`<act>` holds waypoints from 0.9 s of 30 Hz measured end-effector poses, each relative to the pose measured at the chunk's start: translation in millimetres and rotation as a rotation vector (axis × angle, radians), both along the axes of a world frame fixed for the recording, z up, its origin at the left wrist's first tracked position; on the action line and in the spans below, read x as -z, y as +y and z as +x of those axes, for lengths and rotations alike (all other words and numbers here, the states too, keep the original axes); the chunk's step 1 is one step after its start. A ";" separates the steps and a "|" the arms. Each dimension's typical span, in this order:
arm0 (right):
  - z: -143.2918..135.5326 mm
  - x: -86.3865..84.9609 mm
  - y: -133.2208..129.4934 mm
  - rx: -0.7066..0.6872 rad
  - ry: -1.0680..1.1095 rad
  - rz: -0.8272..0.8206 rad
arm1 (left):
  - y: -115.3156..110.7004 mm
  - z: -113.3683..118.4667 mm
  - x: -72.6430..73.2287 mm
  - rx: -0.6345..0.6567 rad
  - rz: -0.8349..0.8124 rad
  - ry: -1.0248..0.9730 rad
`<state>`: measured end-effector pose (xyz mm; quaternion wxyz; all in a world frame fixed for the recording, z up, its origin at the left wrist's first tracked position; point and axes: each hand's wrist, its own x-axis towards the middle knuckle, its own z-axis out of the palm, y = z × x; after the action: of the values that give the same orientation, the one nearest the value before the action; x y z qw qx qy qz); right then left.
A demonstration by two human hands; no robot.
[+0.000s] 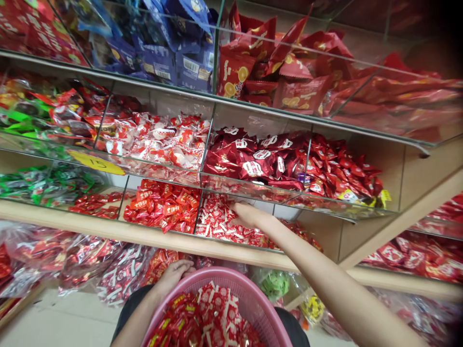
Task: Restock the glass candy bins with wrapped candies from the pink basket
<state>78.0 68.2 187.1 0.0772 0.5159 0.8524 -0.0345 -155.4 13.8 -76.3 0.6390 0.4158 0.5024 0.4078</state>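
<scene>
My right hand [247, 215] reaches into a lower shelf compartment, palm down over small red-and-white wrapped candies [217, 217]. Its fingers and thumb look apart on top of the candies; anything under the palm is hidden. A pink plastic basket [224, 275] sits between my knees, filled with red-and-yellow wrapped candies [177, 320] on the left and red-and-white ones [219, 308] on the right. Around its left outer side goes my left arm, and my left hand [175, 273] curves against the rim, steadying the basket.
Glass-fronted compartments rise in tiers, holding orange-red packets [162, 205], dark red packets [260, 154] and blue packets [159, 58]. A glass ledge [253, 188] runs just above my right hand. Beneath the wooden shelf edge [108, 229] lie clear bags of candy [123, 272]. A yellow tag [97, 163] reads 15.
</scene>
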 end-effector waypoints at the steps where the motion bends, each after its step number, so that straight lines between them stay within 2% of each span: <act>1: -2.8 1.7 -2.2 0.053 -0.005 -0.002 | -0.2 0.0 -0.6 0.001 -0.002 -0.002; 4: -12.2 8.8 -6.5 0.172 -0.018 -0.004 | -2.2 0.2 -4.4 -0.007 -0.003 0.004; 11: -28.6 26.2 -3.4 0.296 -0.022 -0.001 | -5.5 2.5 -12.6 -0.016 0.003 0.019; 17: -33.1 29.9 1.0 0.323 -0.035 -0.012 | -5.6 1.0 -14.0 -0.018 0.014 0.020; 27: -27.1 23.5 -1.4 0.307 -0.037 -0.046 | -4.3 0.8 -9.0 -0.022 -0.004 0.020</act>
<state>50.9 66.8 163.6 0.0984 0.6388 0.7610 -0.0557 -154.6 9.5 -67.2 0.6305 0.4129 0.5140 0.4095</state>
